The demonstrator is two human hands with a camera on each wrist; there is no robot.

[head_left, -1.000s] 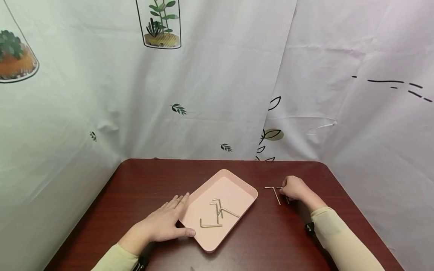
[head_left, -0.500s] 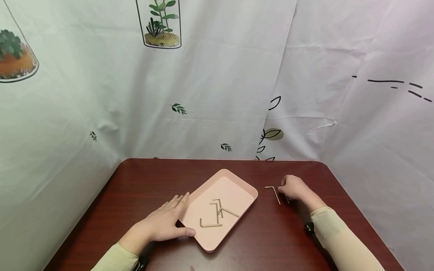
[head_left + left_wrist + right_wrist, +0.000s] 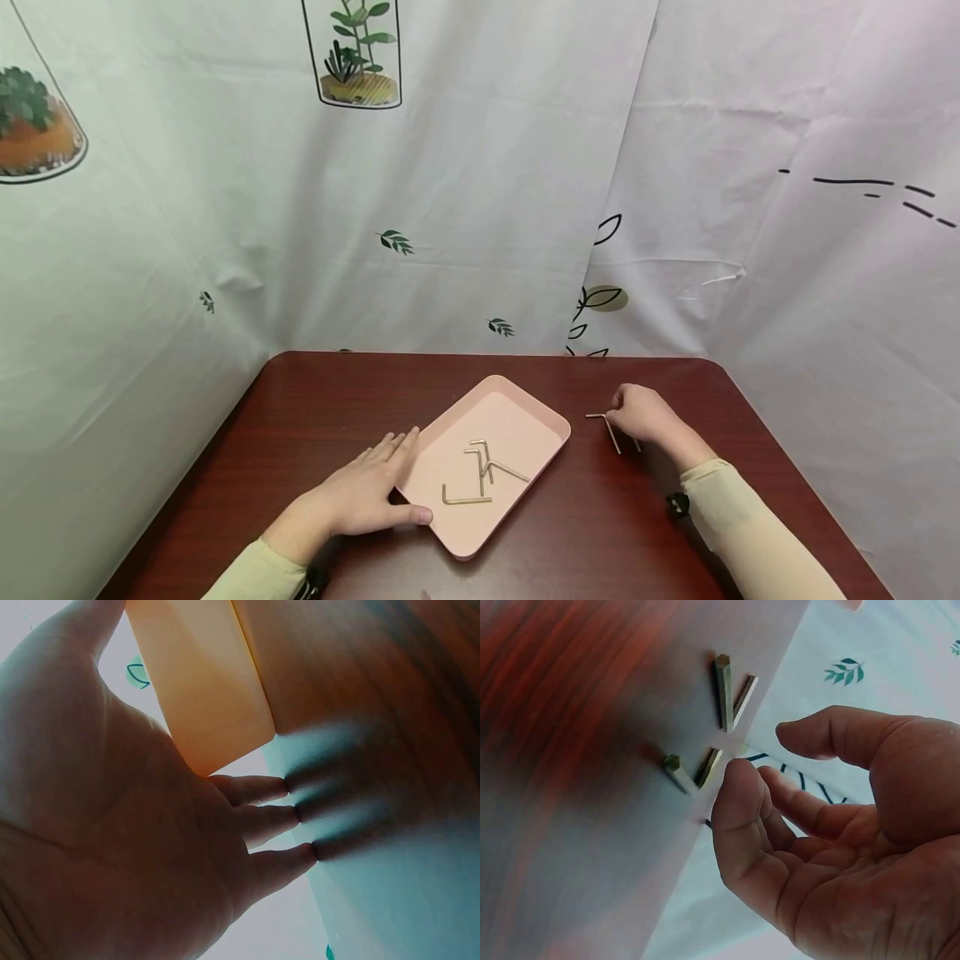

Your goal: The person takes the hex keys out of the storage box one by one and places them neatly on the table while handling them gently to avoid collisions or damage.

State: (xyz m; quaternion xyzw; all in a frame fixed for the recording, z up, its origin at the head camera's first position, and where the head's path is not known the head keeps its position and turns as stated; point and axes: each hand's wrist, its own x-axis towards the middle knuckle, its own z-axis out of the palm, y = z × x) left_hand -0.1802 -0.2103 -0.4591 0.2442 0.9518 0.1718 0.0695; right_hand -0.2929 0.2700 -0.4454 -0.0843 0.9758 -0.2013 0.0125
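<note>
My left hand (image 3: 362, 496) lies spread at the left edge of a pink tray (image 3: 525, 410), its thumb on the rim. In the left wrist view, the fingertips touch the table beside the tray (image 3: 210, 682). Several brass-coloured hex keys lie in the tray, among them one hex key (image 3: 468, 501) nearest the front. At the right, my right hand (image 3: 647, 414) hovers over two more hex keys on the table. The right wrist view shows a gap between its thumb and bent fingers, which hold nothing. One hex key (image 3: 724, 694) and another hex key (image 3: 681, 776) lie just beyond the fingertips.
A dark red-brown table (image 3: 360, 392) with rounded far corners carries everything. White printed curtains (image 3: 465, 183) hang behind it and at both sides. Bare tabletop lies between the tray and the right hand.
My right hand has shifted slightly left and away from me, now partly over the left loose hex key. The left hand, the tray and its hex keys stay where they were.
</note>
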